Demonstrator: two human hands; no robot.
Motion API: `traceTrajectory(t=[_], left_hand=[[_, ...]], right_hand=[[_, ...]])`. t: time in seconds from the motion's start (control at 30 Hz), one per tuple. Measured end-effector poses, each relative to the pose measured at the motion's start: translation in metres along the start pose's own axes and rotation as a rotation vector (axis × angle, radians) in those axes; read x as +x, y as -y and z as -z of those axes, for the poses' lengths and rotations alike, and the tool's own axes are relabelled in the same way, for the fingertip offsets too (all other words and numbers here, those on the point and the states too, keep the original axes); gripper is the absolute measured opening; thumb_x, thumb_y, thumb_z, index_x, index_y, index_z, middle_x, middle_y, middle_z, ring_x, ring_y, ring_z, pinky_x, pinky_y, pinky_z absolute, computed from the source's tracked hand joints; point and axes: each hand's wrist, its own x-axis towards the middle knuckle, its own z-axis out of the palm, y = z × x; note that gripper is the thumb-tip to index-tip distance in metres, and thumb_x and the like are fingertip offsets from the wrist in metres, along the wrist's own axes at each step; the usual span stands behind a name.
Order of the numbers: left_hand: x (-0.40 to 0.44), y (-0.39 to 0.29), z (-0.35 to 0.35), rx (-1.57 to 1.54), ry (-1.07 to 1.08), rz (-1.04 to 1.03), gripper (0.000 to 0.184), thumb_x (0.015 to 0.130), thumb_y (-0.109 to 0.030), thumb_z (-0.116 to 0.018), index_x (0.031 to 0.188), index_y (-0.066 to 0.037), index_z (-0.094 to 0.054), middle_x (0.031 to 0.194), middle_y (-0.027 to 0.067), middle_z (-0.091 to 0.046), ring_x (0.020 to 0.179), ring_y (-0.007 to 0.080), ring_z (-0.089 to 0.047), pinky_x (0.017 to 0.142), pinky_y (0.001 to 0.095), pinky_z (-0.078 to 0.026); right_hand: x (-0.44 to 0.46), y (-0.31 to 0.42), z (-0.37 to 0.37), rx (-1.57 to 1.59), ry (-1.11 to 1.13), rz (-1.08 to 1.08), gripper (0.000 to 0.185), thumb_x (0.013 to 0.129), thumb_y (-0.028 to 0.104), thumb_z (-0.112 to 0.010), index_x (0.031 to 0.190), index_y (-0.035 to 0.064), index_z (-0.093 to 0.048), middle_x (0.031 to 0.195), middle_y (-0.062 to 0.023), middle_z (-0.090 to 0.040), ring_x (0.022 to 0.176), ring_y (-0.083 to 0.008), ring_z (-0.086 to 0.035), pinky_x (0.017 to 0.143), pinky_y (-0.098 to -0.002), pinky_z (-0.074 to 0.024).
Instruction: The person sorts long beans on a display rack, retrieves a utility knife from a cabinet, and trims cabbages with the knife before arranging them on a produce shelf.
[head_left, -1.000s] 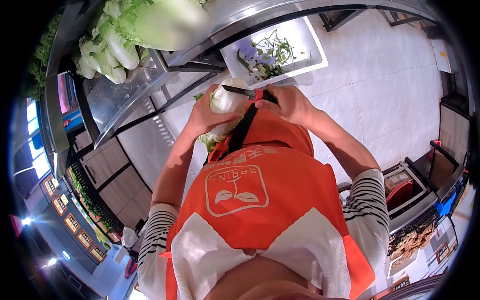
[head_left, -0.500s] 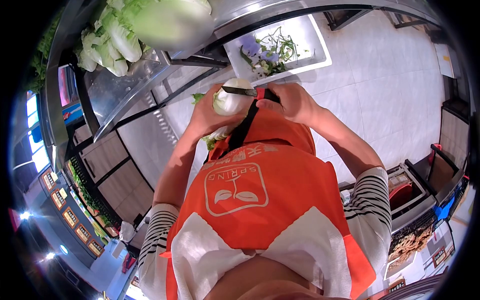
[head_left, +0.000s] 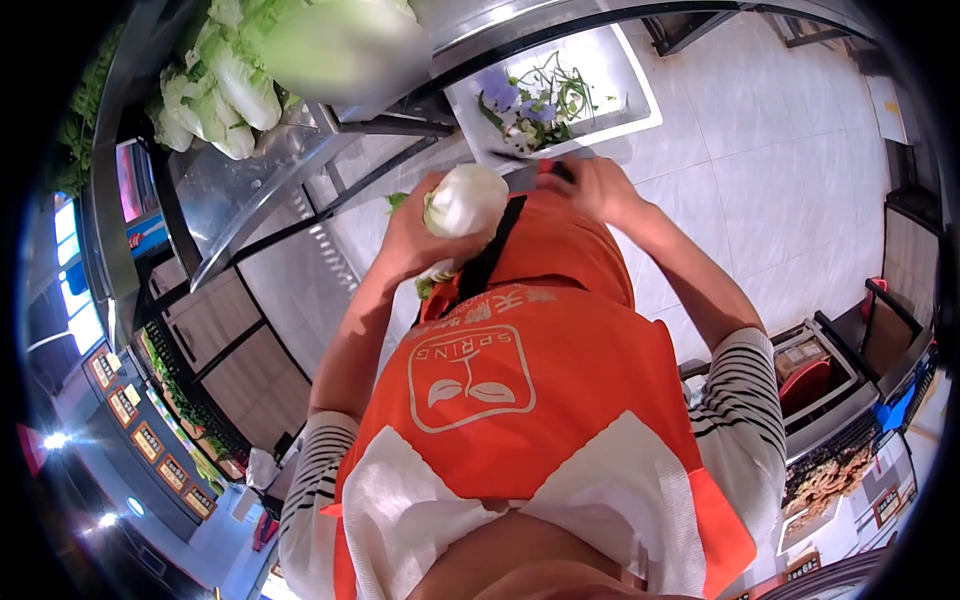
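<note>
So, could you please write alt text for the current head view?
A left hand grips a pale cabbage above an orange apron, while the right hand holds a motion-blurred knife beside it. Beyond is a white bin with green scraps; more cabbages lie at upper left on a metal counter.

Left fingers (head_left: 450,246) grip a cabbage (head_left: 468,202), right fingers (head_left: 597,186) a blurred knife (head_left: 557,169)

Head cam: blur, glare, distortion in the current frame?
Head view: knife and right hand blurred, held cabbage sharper; head view: smeared pale-green patch near the top; head view: lamps flare lower left; head view: fisheye curvature, black corners.
</note>
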Motion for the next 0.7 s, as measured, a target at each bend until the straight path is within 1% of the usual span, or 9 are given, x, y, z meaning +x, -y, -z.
traceTrajectory(t=[0.1,0.13,0.2,0.23,0.27,0.37,0.57,0.67,0.7], left_hand=[[-0.001,-0.003,0.001,-0.018,-0.023,-0.024,0.075,0.056,-0.032,-0.083,0.117,-0.004,-0.050,0.106,0.0115,-0.061,0.099,0.0211,-0.059,0.086,0.0318,-0.045],[0.002,0.003,0.002,-0.010,-0.043,-0.007,0.076,0.056,-0.031,-0.083,0.118,-0.004,-0.050,0.107,0.0112,-0.061,0.099,0.0210,-0.058,0.087,0.0317,-0.044],[-0.004,0.003,0.004,0.011,-0.044,0.062,0.077,0.055,-0.029,-0.084,0.119,-0.004,-0.050,0.110,0.0102,-0.060,0.101,0.0199,-0.058,0.088,0.0314,-0.044],[0.001,0.003,0.004,-0.017,-0.031,0.037,0.076,0.055,-0.028,-0.084,0.119,-0.005,-0.050,0.110,0.0101,-0.060,0.101,0.0197,-0.058,0.089,0.0313,-0.044],[0.002,0.003,0.003,-0.045,-0.015,0.016,0.076,0.056,-0.027,-0.084,0.119,-0.005,-0.050,0.110,0.0099,-0.060,0.101,0.0196,-0.058,0.089,0.0312,-0.043],[0.001,0.003,0.002,-0.080,0.020,0.002,0.074,0.056,-0.026,-0.084,0.119,-0.005,-0.050,0.110,0.0096,-0.060,0.102,0.0194,-0.057,0.089,0.0311,-0.043],[0.003,0.002,0.003,-0.050,0.033,-0.022,0.073,0.057,-0.025,-0.084,0.118,-0.005,-0.051,0.110,0.0091,-0.060,0.102,0.0188,-0.057,0.089,0.0309,-0.043],[0.006,0.003,0.005,-0.061,0.050,-0.001,0.074,0.056,-0.025,-0.084,0.118,-0.005,-0.051,0.110,0.0090,-0.060,0.102,0.0189,-0.057,0.089,0.0310,-0.043],[0.007,0.003,0.006,-0.072,0.060,0.010,0.075,0.055,-0.025,-0.085,0.118,-0.005,-0.051,0.110,0.0091,-0.060,0.102,0.0190,-0.057,0.089,0.0311,-0.043]], right_hand=[[0.001,-0.008,0.016,0.186,0.251,-0.380,0.042,0.084,0.041,-0.058,0.085,-0.0011,-0.060,0.065,-0.0225,-0.057,0.063,-0.0389,-0.057,0.057,-0.0420,-0.0427],[0.000,-0.002,0.016,0.254,0.282,-0.408,0.038,0.085,0.037,-0.059,0.088,-0.0001,-0.060,0.066,-0.0220,-0.057,0.060,-0.0359,-0.056,0.058,-0.0395,-0.0430],[-0.004,0.030,0.028,0.425,0.233,-0.271,0.042,0.085,0.041,-0.059,0.080,-0.0001,-0.057,0.062,-0.0229,-0.054,0.058,-0.0391,-0.053,0.054,-0.0412,-0.0409],[0.003,0.039,0.038,0.490,0.187,-0.187,0.044,0.085,0.043,-0.058,0.076,0.0000,-0.056,0.061,-0.0233,-0.053,0.057,-0.0407,-0.052,0.053,-0.0421,-0.0399],[0.005,0.045,0.043,0.474,0.264,-0.166,0.045,0.083,0.045,-0.060,0.074,0.0011,-0.055,0.058,-0.0213,-0.050,0.056,-0.0395,-0.050,0.052,-0.0414,-0.0388],[0.009,0.052,0.049,0.467,0.345,-0.077,0.047,0.081,0.048,-0.061,0.074,0.0011,-0.054,0.056,-0.0196,-0.049,0.055,-0.0384,-0.049,0.052,-0.0410,-0.0385],[0.014,0.051,0.051,0.380,0.339,-0.032,0.049,0.079,0.050,-0.063,0.076,0.0013,-0.054,0.059,-0.0185,-0.051,0.056,-0.0378,-0.051,0.052,-0.0417,-0.0393],[0.017,0.031,0.031,0.390,0.162,-0.012,0.048,0.079,0.048,-0.063,0.076,0.0010,-0.055,0.061,-0.0192,-0.053,0.059,-0.0395,-0.053,0.054,-0.0429,-0.0405],[0.020,0.010,0.015,0.255,0.117,-0.027,0.043,0.082,0.043,-0.061,0.078,0.0005,-0.056,0.063,-0.0208,-0.054,0.063,-0.0417,-0.053,0.057,-0.0449,-0.0413]])
